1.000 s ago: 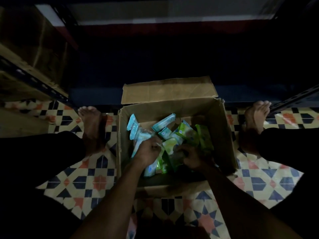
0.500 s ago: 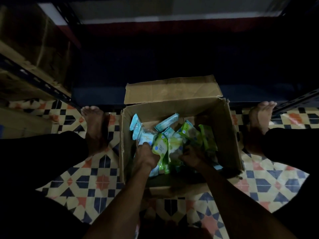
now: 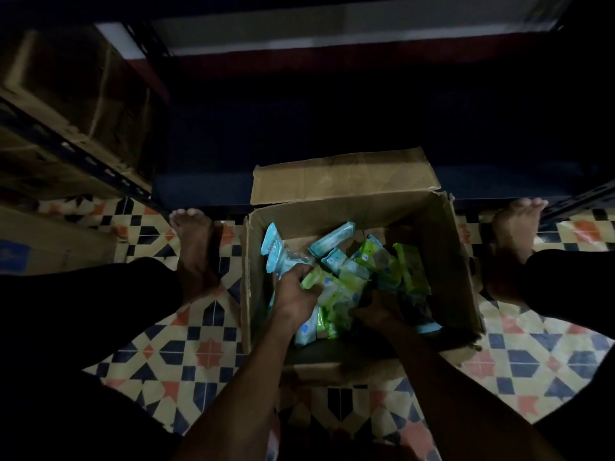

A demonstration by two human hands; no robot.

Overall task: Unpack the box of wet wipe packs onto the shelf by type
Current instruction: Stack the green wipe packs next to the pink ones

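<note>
**Grip on the green packs looks shaky in this gloom**

Both hands are down in the cardboard box (image 3: 446, 261), which sits open on the patterned tile floor (image 3: 100, 344) between the person's bare feet. Left hand (image 3: 294, 296) has its fingers curled over a green wipe pack (image 3: 316, 280) near the middle of the heap. Right hand (image 3: 377, 309) is buried among more green packs (image 3: 376, 262); in this light I cannot tell whether it holds one or only rests there.

Pale blue packs (image 3: 278, 257) lean against the box's left wall, green ones crowd the middle and right, and a few of each lie mixed near the front.

What worries me is the sorting. The room is so dim that blue and green could be confused, and a handful pulled from that mixed spot may carry both kinds to the shelf (image 3: 76, 154). The film wrappers look slippery too, so a loose bunch could slide apart and drop on the way up. The torn right rim could also snag a wrist or a pack.
</note>
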